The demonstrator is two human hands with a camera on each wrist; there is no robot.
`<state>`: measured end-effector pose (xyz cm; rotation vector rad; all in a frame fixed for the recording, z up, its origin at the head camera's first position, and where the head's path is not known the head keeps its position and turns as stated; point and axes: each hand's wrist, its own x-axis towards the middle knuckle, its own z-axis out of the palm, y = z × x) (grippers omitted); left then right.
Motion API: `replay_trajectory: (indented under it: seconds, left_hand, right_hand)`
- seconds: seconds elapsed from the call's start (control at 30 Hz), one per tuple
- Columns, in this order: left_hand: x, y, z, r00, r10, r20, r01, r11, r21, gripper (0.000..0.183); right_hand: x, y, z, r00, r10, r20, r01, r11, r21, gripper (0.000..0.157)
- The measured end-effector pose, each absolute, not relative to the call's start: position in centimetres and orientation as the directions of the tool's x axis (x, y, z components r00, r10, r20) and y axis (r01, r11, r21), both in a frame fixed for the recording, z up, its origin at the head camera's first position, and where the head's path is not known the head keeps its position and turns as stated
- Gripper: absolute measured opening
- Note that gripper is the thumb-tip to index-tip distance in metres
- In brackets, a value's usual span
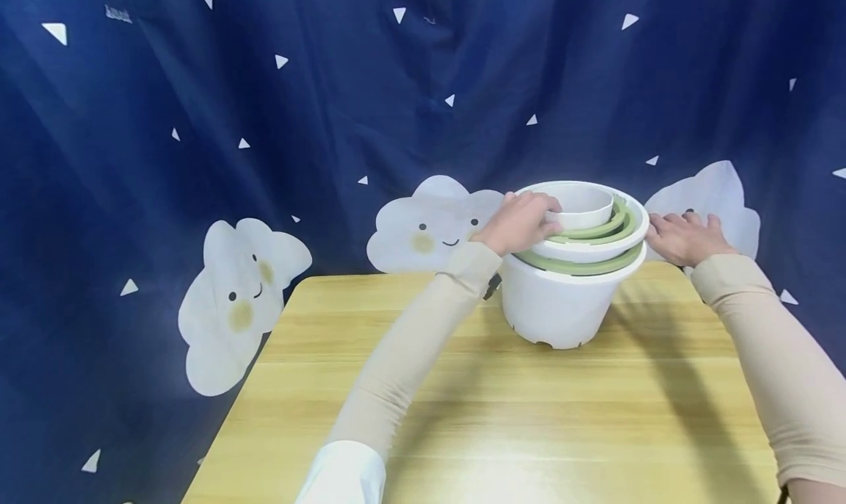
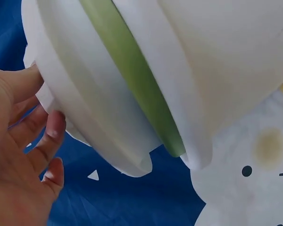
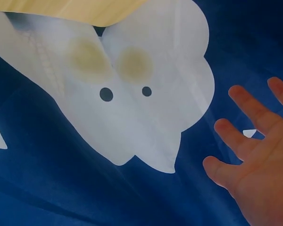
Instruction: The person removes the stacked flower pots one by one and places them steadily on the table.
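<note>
A stack of nested round pots stands toward the back right of the table. At the bottom is a large white pot (image 1: pixel 555 302) with small notches at its base. Above its rim show a green rim (image 1: pixel 581 267) and a white rim (image 1: pixel 595 252), with more green rims inside. On top sits a small white pot (image 1: pixel 588 218), whose near-left edge my left hand (image 1: pixel 518 222) pinches between thumb and fingers. My right hand (image 1: pixel 687 238) is beside the stack's right side, fingers spread and holding nothing; whether a fingertip touches the rim I cannot tell.
The light wood table (image 1: pixel 515 430) has rounded far corners. Right behind it hangs a dark blue curtain (image 1: pixel 330 122) printed with white clouds and triangles. A small dark object (image 1: pixel 492 287) shows partly beside the stack's left side.
</note>
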<state>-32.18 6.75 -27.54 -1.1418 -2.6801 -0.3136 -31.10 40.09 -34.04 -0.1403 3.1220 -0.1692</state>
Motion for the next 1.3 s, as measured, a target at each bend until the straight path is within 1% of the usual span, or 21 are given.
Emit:
replay_trajectory:
  seconds: [0.17, 0.33, 0.47, 0.53, 0.73, 1.0, 1.3]
  left_hand:
    - [-32.3, 6.3, -27.2, -0.672, 0.673, 0.310, 0.726, 0.681, 0.096, 0.036]
    - [-32.3, 6.1, -26.8, -0.654, 0.648, 0.390, 0.718, 0.695, 0.049, 0.036]
    - [-32.2, 5.7, -26.5, -0.618, 0.644, 0.451, 0.719, 0.695, -0.008, 0.034]
    - [-32.0, 5.5, -26.3, -0.604, 0.641, 0.474, 0.722, 0.691, -0.015, 0.034]
    - [-31.8, 4.7, -25.8, -0.583, 0.613, 0.533, 0.724, 0.690, -0.001, 0.033]
    - [-31.4, 3.1, -24.9, -0.605, 0.553, 0.574, 0.711, 0.699, 0.076, 0.033]
    - [-31.6, 0.0, -24.2, -0.578, 0.483, 0.658, 0.713, 0.692, 0.118, 0.037]
  right_hand:
    - [-31.3, 39.9, -33.8, -0.995, -0.090, -0.030, -0.086, 0.990, -0.112, 0.088]
    - [-31.3, 40.0, -33.6, -0.996, -0.080, -0.043, -0.074, 0.990, -0.122, 0.088]
    - [-31.4, 40.0, -33.5, -0.996, -0.081, -0.049, -0.075, 0.990, -0.120, 0.090]
    - [-31.4, 40.0, -33.5, -0.995, -0.080, -0.057, -0.073, 0.990, -0.122, 0.091]
    - [-31.2, 40.0, -33.6, -0.995, -0.078, -0.060, -0.070, 0.989, -0.127, 0.091]
    - [-31.1, 40.1, -34.0, -0.995, -0.078, -0.058, -0.069, 0.988, -0.140, 0.092]
    - [-31.1, 40.0, -33.9, -0.996, -0.075, -0.056, -0.066, 0.988, -0.142, 0.091]
